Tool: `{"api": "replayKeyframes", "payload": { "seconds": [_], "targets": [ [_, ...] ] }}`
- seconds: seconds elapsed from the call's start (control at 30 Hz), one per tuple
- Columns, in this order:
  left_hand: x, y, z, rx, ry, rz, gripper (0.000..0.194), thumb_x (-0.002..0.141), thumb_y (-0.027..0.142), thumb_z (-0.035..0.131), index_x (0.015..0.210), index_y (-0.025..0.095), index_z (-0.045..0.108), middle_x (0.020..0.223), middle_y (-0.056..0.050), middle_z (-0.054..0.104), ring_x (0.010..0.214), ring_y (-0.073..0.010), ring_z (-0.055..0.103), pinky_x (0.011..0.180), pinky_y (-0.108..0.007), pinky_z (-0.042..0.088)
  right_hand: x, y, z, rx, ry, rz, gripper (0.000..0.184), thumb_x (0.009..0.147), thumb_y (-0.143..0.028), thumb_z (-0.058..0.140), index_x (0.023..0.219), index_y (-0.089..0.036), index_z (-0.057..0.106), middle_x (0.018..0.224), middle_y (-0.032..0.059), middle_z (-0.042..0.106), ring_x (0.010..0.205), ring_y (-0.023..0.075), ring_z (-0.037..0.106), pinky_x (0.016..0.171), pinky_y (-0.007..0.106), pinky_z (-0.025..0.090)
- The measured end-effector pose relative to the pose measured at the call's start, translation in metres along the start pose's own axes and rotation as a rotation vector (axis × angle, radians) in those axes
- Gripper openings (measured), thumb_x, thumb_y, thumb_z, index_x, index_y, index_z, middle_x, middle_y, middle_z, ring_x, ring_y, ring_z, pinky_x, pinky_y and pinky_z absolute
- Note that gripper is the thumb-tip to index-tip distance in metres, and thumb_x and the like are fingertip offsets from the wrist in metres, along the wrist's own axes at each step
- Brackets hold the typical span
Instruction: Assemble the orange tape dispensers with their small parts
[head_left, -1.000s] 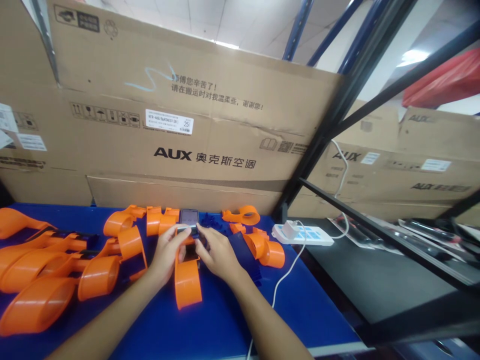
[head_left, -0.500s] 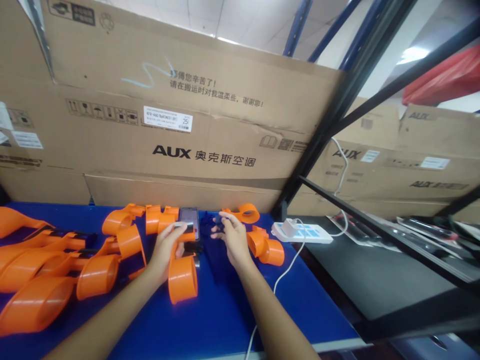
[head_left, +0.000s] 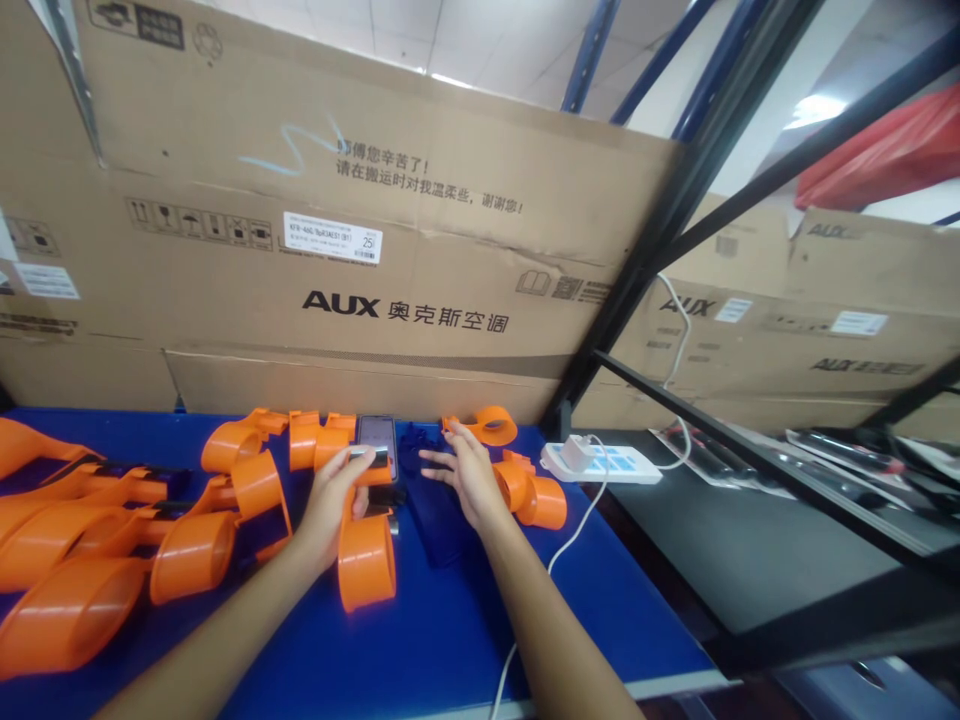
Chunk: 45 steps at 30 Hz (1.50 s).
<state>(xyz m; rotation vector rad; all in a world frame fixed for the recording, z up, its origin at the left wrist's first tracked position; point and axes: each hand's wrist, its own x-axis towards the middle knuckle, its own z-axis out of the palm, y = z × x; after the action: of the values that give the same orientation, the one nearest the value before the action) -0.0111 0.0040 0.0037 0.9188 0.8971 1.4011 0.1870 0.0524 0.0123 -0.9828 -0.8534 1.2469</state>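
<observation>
My left hand (head_left: 335,500) is closed around an orange plastic tape dispenser (head_left: 366,565), its wide ring hanging toward me. A shiny metal piece and a black part show on the dispenser beside my fingers. To the right, my right hand (head_left: 474,472) is open, fingers spread and pointing left, with nothing visible in it. It hovers by a pile of small dark blue pieces (head_left: 420,440), too dark to make out singly. A phone (head_left: 377,432) lies just behind the held dispenser.
Several orange dispensers (head_left: 193,555) crowd the left side of the blue tabletop (head_left: 600,610); more (head_left: 541,500) lie right of my right hand. A white power strip (head_left: 600,463) with a plug and trailing cable sits at the right. A large cardboard box (head_left: 420,360) and black rack post (head_left: 607,310) stand behind.
My right hand has left the dispenser, moved right toward the dark blue pieces, and spread its fingers. My left hand has kept the dispenser, shifting it slightly left and uncovering more of the phone.
</observation>
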Motion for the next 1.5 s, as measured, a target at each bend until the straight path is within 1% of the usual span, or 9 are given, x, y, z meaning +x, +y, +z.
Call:
{"api": "replayKeyframes", "payload": {
  "seconds": [0.17,0.33,0.47,0.6,0.7,1.0,1.13,1.3,1.5],
  "targets": [
    [-0.002,0.001,0.003,0.025,0.006,-0.022,0.035,0.085,0.048,0.073,0.102,0.018,0.068,0.047,0.008,0.044,0.039,-0.0075,0.038,0.043,-0.020,0.028,-0.001,0.001,0.001,-0.044,0.001,-0.042,0.032,0.087,-0.029,0.065,0.118,-0.022,0.062,0.128,0.0103,0.059,0.088,0.0216,0.077,0.062,0.032,0.066],
    [0.004,-0.005,0.000,0.023,0.009,-0.032,0.040,0.081,0.051,0.076,0.104,0.019,0.069,0.047,0.008,0.046,0.038,-0.0069,0.038,0.041,-0.019,0.027,-0.001,0.002,0.001,-0.189,-0.024,-0.196,0.029,0.090,-0.038,0.062,0.112,-0.021,0.067,0.114,0.0087,0.069,0.070,0.0157,0.070,0.050,0.025,0.058],
    [0.010,-0.012,-0.003,0.017,0.012,-0.040,0.043,0.077,0.052,0.079,0.104,0.019,0.069,0.053,0.007,0.053,0.036,-0.0061,0.037,0.039,-0.020,0.026,-0.013,-0.001,0.008,-0.498,-0.189,-0.436,0.028,0.094,-0.042,0.061,0.108,-0.021,0.073,0.100,0.0087,0.074,0.079,0.0193,0.069,0.054,0.025,0.054],
    [0.012,-0.015,-0.005,0.016,0.006,-0.009,0.040,0.077,0.051,0.079,0.099,0.019,0.070,0.056,0.006,0.054,0.037,-0.0059,0.038,0.038,-0.020,0.027,-0.032,-0.004,0.018,-0.722,-0.454,-0.648,0.029,0.095,-0.034,0.065,0.122,-0.026,0.072,0.117,0.0085,0.070,0.089,0.0196,0.068,0.064,0.028,0.056],
    [0.012,-0.015,-0.006,0.008,0.002,0.012,0.039,0.078,0.050,0.079,0.098,0.018,0.070,0.060,0.005,0.056,0.039,-0.0052,0.039,0.038,-0.019,0.027,-0.037,-0.001,0.021,-0.790,-0.552,-0.718,0.037,0.096,-0.028,0.062,0.134,-0.028,0.066,0.125,0.0094,0.067,0.093,0.0200,0.068,0.067,0.029,0.056],
    [0.011,-0.011,-0.006,-0.031,0.042,0.040,0.035,0.082,0.049,0.077,0.095,0.018,0.067,0.047,0.008,0.045,0.038,-0.0068,0.038,0.039,-0.017,0.028,-0.031,-0.004,0.016,-0.843,-0.436,-0.761,0.027,0.098,-0.026,0.058,0.123,-0.025,0.068,0.110,0.0076,0.068,0.080,0.0175,0.065,0.067,0.029,0.054],
    [0.018,0.002,-0.017,-0.256,-0.002,-0.003,0.031,0.088,0.048,0.069,0.096,0.019,0.065,0.046,0.007,0.046,0.038,-0.0092,0.044,0.044,-0.020,0.042,-0.026,-0.008,0.010,-0.912,-0.319,-0.762,0.022,0.095,-0.025,0.059,0.115,-0.023,0.068,0.095,0.0047,0.067,0.067,0.0154,0.059,0.062,0.029,0.050],
    [0.026,0.010,-0.032,-0.535,-0.080,-0.062,0.023,0.094,0.042,0.059,0.099,0.020,0.063,0.054,0.005,0.051,0.039,-0.0096,0.047,0.045,-0.022,0.048,-0.026,-0.017,0.002,-1.123,-0.422,-0.796,0.014,0.079,-0.013,0.064,0.089,-0.022,0.066,0.085,0.0024,0.066,0.081,0.0195,0.059,0.070,0.030,0.047],
    [0.022,0.009,-0.029,-0.498,-0.108,-0.076,0.021,0.097,0.036,0.055,0.106,0.019,0.064,0.055,0.004,0.054,0.039,-0.0097,0.048,0.045,-0.021,0.046,-0.027,-0.022,0.000,-1.255,-0.514,-0.751,0.012,0.078,-0.014,0.065,0.088,-0.022,0.066,0.083,0.0022,0.066,0.083,0.0198,0.057,0.070,0.029,0.045]
  ]
}}
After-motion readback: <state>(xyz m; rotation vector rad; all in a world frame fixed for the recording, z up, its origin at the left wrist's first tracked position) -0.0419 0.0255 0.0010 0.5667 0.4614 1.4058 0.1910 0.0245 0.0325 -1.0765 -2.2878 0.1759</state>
